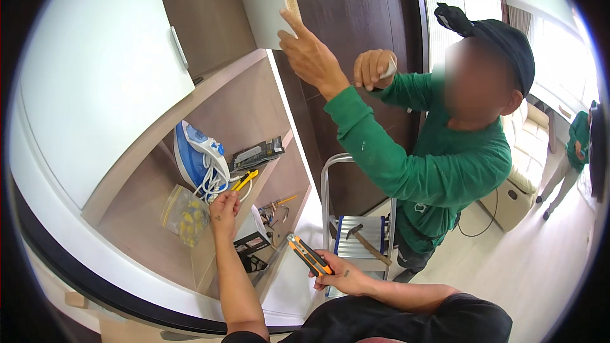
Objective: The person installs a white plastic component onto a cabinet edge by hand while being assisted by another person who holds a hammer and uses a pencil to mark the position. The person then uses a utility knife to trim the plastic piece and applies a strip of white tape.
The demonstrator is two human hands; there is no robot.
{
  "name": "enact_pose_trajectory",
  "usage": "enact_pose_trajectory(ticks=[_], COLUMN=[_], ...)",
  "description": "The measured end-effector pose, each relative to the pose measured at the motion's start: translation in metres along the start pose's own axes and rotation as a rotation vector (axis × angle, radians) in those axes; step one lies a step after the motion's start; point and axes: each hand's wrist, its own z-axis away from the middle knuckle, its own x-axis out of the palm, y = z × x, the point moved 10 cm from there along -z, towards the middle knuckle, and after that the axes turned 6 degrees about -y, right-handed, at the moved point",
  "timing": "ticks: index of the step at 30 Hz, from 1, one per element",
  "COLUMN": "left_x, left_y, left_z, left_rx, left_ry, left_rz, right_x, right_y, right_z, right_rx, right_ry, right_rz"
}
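Note:
My left hand [225,215] reaches into the open cabinet shelf with its fingers closed around the lower end of a yellow utility knife [246,179]. Just behind the knife, a blue and white clothes iron [198,152] stands with its white cord bunched up. A clear zip bag [184,219] of small yellow pieces lies left of that hand. Lower down, my right hand [340,274] grips an orange and black utility knife [309,255], its tip directed up and left. Next to the iron rests a dark flat package [257,154].
A co-worker in a green top [419,152] stands close on the right, both hands raised by the cabinet panel [257,0]. A hammer [368,244] lies on a stepladder [359,228]. Small tools [274,213] occupy the lower shelf. Another person [575,143] stands far right.

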Motion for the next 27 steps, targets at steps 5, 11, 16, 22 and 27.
enact_pose_trajectory(ticks=[5, 11, 16, 22, 27], left_x=[-0.002, -0.028, 0.024, -0.011, -0.033], left_y=[0.004, 0.018, 0.016, 0.050, 0.098], left_z=[-0.001, 0.037, 0.104, 0.183, 0.213], left_rx=[0.043, 0.152, 0.118, 0.158, 0.363], left_ry=[0.000, 0.148, 0.034, 0.179, 0.346], left_rz=[0.008, -0.169, -0.185, -0.518, -0.810], right_x=[-0.003, -0.013, -0.045, 0.013, 0.094], right_y=[-0.003, -0.011, -0.053, -0.106, -0.103], right_z=[-0.004, -0.021, -0.041, -0.161, -0.237], right_rx=[-0.035, 0.005, -0.086, -0.275, -0.402], right_ry=[0.002, 0.086, 0.260, 0.032, -0.220], right_rz=[-0.050, 0.093, 0.231, 0.756, 0.990])
